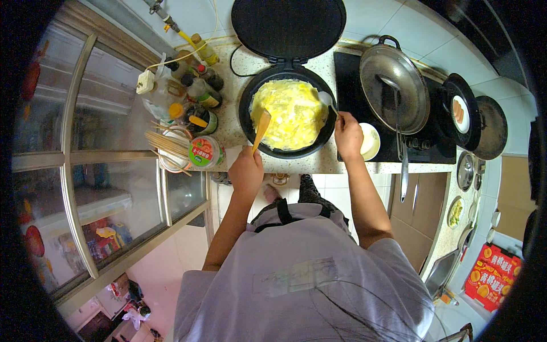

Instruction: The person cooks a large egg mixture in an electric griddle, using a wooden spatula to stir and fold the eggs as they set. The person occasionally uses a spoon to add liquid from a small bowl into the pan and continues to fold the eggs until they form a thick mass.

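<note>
A round, thin egg pancake (290,115) lies flat in the lower plate of a black electric griddle (287,153), whose lid (288,28) stands raised behind it. My left hand (246,171) grips a wooden spatula (262,126), its blade over the pancake's left edge. In my right hand (348,134) is the handle of a pale spoon or small spatula (325,98); its head touches or hovers over the right edge, I cannot tell which. Just right of that hand, a small cream bowl (370,142) sits on the cooktop's edge, partly covered by the hand.
Sauce bottles (204,92), a lidded jar (206,151) and a container of wooden chopsticks (169,147) crowd the left. A wok (394,89) with a ladle stands on the black cooktop (348,77). Farther right are a black pan holding sausages on a white dish (460,114) and a plate of chopped food (456,212).
</note>
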{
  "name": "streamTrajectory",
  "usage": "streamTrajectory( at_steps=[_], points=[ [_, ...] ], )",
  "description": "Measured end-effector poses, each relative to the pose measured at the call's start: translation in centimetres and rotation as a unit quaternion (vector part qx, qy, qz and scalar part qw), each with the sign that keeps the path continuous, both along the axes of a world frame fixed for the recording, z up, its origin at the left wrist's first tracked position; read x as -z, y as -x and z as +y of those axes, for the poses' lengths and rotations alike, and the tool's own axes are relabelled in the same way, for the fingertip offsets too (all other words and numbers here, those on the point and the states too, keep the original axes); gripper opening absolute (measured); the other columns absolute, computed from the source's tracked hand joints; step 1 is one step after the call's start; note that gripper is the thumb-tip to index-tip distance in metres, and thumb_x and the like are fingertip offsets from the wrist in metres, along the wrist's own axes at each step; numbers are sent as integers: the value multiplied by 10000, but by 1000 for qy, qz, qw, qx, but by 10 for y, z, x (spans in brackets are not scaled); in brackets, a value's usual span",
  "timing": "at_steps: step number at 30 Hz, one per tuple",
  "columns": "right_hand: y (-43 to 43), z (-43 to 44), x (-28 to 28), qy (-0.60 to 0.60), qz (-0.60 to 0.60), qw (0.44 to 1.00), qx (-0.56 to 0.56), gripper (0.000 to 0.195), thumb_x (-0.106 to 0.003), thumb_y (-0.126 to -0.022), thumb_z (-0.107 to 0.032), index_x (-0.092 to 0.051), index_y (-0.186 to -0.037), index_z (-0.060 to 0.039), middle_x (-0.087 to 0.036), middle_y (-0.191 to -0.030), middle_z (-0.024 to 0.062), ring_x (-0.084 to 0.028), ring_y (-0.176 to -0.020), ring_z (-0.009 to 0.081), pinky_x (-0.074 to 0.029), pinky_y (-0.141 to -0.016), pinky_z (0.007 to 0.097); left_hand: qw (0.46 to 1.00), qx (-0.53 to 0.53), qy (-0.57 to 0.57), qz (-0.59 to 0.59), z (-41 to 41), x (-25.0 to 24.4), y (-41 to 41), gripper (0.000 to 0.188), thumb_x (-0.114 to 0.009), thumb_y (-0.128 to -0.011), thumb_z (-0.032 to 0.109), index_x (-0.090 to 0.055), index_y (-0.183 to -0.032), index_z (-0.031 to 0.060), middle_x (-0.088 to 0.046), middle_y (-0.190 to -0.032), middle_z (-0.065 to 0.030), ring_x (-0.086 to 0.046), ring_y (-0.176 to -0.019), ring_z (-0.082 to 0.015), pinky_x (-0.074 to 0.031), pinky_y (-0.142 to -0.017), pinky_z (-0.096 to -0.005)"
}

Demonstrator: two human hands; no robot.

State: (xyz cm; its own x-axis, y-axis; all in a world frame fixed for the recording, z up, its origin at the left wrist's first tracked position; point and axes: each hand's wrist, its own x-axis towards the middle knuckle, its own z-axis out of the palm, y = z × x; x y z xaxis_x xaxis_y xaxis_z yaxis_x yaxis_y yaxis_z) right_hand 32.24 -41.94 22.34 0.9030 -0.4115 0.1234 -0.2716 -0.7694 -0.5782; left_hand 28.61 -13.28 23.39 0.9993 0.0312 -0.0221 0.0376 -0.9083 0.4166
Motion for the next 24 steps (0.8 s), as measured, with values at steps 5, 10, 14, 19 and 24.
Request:
streamTrajectory(
  at_steps=[5, 10, 14, 19, 24],
  points=[
    [-13, -21, 6, 52, 2, 999, -16, 204, -594, -926, -173, -694, -1077, -80, -723, -959, 189, -699, -829, 383, -558, -728, 474, 1000, 8, -9, 5, 1, 3, -1, 237, -539, -974, 261, -623, -940, 42, -682, -838, -168, -677, -728, -372, -533, -642, -483],
    [-25, -20, 17, 90, 12, 993, -75, 212, -588, -921, -162, -684, -1101, -105, -725, -975, 182, -707, -821, 375, -567, -733, 482, 1000, 8, -13, 12, -1, -2, -3, 237, -534, -976, 262, -623, -944, 45, -681, -839, -170, -679, -735, -372, -534, -643, -482],
    [-31, -21, 26, 114, 29, 990, -73, 219, -608, -895, -168, -694, -1089, -114, -729, -993, 175, -714, -797, 361, -574, -731, 471, 1000, 12, -20, 20, 1, 0, -4, 235, -534, -977, 261, -627, -957, 46, -685, -851, -167, -682, -742, -369, -537, -644, -479],
    [-32, -20, 12, 155, 76, 981, -92, 184, -601, -895, -159, -686, -1050, -109, -726, -973, 165, -705, -820, 352, -566, -714, 458, 999, 5, -22, 27, 3, 2, -3, 237, -538, -978, 264, -632, -963, 47, -690, -853, -163, -685, -745, -365, -539, -645, -475],
    [-34, -21, 15, 154, -20, 979, -130, 229, -611, -887, -191, -698, -1086, -117, -732, -919, 155, -715, -750, 357, -577, -677, 466, 999, 3, -16, 30, 0, -1, -3, 241, -537, -977, 264, -631, -959, 43, -688, -851, -168, -681, -748, -370, -534, -648, -477]
  ],
)
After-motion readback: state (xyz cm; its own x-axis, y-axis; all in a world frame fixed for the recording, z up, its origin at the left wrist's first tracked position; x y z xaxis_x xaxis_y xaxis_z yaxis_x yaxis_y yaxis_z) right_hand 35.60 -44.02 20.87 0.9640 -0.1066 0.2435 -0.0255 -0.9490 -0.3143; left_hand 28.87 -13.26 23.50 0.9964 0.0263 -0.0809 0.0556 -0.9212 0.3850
